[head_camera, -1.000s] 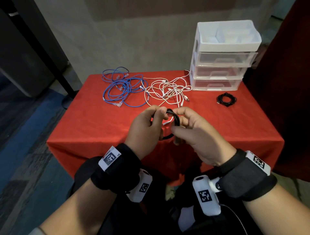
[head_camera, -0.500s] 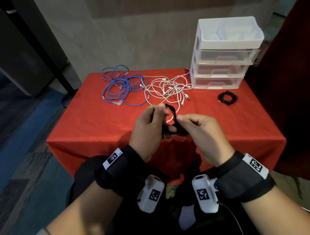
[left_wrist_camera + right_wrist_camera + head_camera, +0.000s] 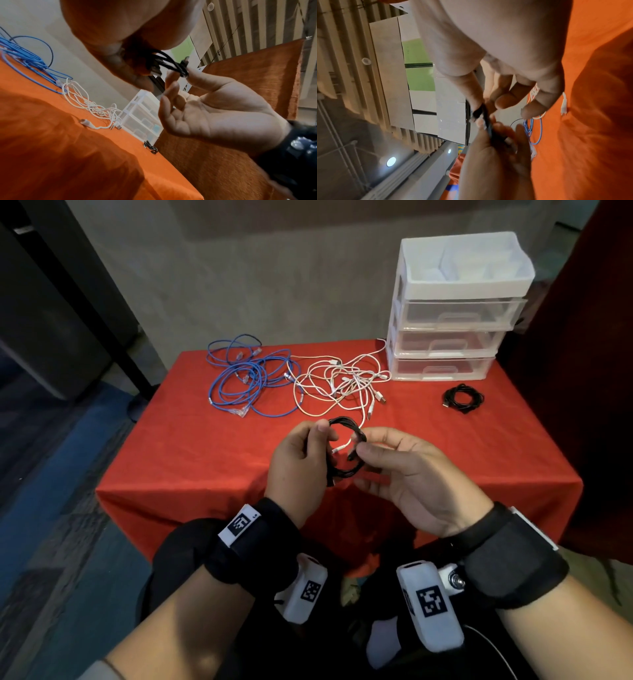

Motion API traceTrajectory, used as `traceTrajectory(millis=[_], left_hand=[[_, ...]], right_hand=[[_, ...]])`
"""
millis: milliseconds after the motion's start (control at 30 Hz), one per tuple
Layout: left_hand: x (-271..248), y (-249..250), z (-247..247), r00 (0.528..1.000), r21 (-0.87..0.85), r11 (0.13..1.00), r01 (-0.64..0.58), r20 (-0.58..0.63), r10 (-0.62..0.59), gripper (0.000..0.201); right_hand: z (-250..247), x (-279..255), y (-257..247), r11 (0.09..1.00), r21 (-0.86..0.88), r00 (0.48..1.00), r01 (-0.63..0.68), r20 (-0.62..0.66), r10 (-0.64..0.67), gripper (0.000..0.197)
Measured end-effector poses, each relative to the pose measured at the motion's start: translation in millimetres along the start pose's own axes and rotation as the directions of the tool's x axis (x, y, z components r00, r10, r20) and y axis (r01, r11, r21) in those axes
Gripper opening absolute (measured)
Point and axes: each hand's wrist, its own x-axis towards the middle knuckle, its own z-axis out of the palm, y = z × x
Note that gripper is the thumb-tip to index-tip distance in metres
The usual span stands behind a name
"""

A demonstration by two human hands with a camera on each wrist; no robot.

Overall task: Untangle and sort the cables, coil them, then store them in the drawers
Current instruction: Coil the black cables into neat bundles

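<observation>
Black cable (image 3: 346,450), wound into a small coil, is held in the air above the near edge of a table, between two bare hands. The left hand (image 3: 298,470) grips one side of the coil with thumb and fingers curled round the loops. The right hand (image 3: 407,474) pinches the opposite side between thumb and forefinger, its other fingers loosely spread and the palm turned up. Behind the hands, on the red tablecloth (image 3: 191,453), lies a loose tangle of white cables (image 3: 337,383), with one strand trailing toward the held coil. Just left of it, touching at the edge, is a loose pile of blue cables (image 3: 245,378). At the far right corner stands a white plastic drawer unit (image 3: 452,309) with three clear drawers, all closed, and an open tray on top. Near its front, a second black coil (image 3: 462,398) rests on the cloth by itself.
</observation>
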Motion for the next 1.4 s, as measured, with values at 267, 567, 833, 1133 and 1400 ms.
traceTrajectory(millis=[267, 567, 833, 1133, 1400], left_hand=[[4.0, 14.3, -5.0, 0.994, 0.033, 0.996, -0.087, 0.072, 0.084, 0.033], [-1.4, 19.8, -2.2, 0.97, 0.086, 0.983, -0.162, 0.197, 0.142, 0.028], [0.3, 17.4, -8.8, 0.984, -0.008, 0.998, -0.067, 0.165, 0.068, 0.031], [-1.9, 21.6, -6.4, 0.987, -0.23, 0.962, 0.145, 0.098, -0.125, 0.032], [-5.3, 15.1, -4.7, 0.98, -0.236, 0.953, 0.192, 0.095, -0.174, 0.023]], right_hand=[[-10.0, -6.7, -15.7, 0.916, -0.393, 0.988, 0.081, 0.156, -0.02, 0.011], [-17.8, -10.8, -38.4, 0.572, -0.782, 0.948, 0.247, 0.316, 0.024, 0.005], [-19.1, -10.6, -17.6, 0.844, -0.514, 0.975, 0.154, 0.218, -0.045, 0.017], [-15.0, -8.7, -10.1, 0.946, -0.312, 0.994, 0.09, 0.089, -0.065, 0.024], [-11.8, -8.2, -8.1, 0.982, -0.16, 0.994, 0.105, 0.028, -0.102, 0.018]])
